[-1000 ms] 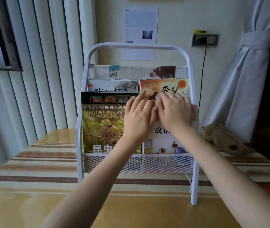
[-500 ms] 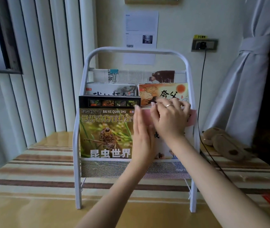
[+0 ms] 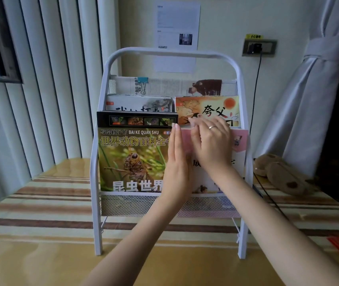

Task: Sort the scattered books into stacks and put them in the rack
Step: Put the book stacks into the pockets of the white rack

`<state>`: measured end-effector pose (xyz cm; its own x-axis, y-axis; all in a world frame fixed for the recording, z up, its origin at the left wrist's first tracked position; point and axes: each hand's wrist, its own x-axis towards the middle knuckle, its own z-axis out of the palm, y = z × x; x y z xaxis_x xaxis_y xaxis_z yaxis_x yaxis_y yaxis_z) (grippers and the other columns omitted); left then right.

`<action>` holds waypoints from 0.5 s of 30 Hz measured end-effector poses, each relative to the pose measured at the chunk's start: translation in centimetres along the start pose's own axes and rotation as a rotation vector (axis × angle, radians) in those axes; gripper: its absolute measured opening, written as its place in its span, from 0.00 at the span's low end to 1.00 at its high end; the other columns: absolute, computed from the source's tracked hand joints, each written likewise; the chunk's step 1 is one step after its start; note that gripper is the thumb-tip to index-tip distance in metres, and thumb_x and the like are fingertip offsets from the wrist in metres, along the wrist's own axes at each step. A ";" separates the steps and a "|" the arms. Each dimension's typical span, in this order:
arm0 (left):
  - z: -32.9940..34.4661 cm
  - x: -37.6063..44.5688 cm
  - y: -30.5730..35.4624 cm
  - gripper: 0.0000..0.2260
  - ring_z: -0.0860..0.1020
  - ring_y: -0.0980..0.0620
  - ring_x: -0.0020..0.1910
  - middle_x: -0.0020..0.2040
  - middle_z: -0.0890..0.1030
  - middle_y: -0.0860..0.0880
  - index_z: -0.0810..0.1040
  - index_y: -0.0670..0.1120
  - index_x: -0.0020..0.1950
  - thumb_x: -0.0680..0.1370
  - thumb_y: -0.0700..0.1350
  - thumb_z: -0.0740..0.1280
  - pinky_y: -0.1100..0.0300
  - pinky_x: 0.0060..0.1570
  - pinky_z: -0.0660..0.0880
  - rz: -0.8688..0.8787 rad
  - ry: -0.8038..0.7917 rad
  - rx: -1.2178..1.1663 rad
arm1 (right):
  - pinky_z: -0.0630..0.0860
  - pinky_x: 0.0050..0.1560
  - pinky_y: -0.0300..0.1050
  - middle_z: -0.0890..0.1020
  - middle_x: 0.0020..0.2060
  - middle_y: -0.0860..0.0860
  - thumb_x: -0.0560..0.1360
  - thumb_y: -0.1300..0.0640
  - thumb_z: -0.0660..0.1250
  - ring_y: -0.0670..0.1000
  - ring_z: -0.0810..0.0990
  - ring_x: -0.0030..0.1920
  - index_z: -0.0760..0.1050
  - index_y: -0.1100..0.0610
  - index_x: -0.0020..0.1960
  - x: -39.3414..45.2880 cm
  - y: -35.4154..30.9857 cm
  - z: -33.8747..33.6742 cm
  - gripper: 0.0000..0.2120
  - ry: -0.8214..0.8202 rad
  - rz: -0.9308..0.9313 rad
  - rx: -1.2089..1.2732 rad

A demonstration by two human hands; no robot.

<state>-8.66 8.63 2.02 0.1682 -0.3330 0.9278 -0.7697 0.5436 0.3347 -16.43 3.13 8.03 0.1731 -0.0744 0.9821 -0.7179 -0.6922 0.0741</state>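
The white tubular-metal rack (image 3: 239, 79) stands on the striped tabletop (image 3: 40, 195), with the insect-cover book (image 3: 131, 157) in its front mesh tier. The left hand (image 3: 177, 162), flat and edge-on, separates it from the pink-and-white book (image 3: 239, 141). The right hand (image 3: 212, 143) lies spread on that book's cover, apparently pressing rather than gripping.

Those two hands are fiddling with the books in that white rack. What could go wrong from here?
The pink book sticks out past the rack post on the right, so it may catch or bend if the right hand pushes it down. The left hand stands edge-on between it and the insect book; a sideways shove could tilt that one. The rack looks light on thin legs, so hard pushing might rock it.
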 end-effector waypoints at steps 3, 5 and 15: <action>-3.2 -0.9 -1.1 0.26 0.50 0.51 0.77 0.77 0.54 0.42 0.52 0.39 0.76 0.79 0.37 0.56 0.52 0.75 0.52 0.081 0.066 0.284 | 0.54 0.72 0.54 0.74 0.66 0.53 0.80 0.51 0.56 0.52 0.71 0.68 0.73 0.56 0.66 -0.9 1.0 -1.2 0.19 -0.046 0.044 -0.022; -6.2 -1.5 -2.9 0.25 0.52 0.50 0.77 0.77 0.56 0.41 0.54 0.40 0.76 0.81 0.46 0.54 0.47 0.75 0.50 0.030 0.157 0.587 | 0.45 0.72 0.59 0.66 0.72 0.50 0.79 0.44 0.56 0.51 0.62 0.73 0.66 0.51 0.71 -2.0 2.0 -2.4 0.24 -0.052 0.168 -0.132; -14.8 -1.0 -9.2 0.21 0.75 0.37 0.31 0.30 0.73 0.39 0.66 0.43 0.37 0.80 0.57 0.48 0.54 0.30 0.63 -0.385 0.190 0.686 | 0.59 0.26 0.39 0.76 0.37 0.55 0.79 0.41 0.51 0.56 0.75 0.34 0.68 0.62 0.51 -7.6 4.8 -4.6 0.23 0.002 0.746 0.111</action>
<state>7.32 15.35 0.42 0.5530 -0.2304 0.8007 -0.8323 -0.1973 0.5181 -24.31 3.69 1.72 -0.3341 -0.5504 0.7652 -0.5720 -0.5269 -0.6287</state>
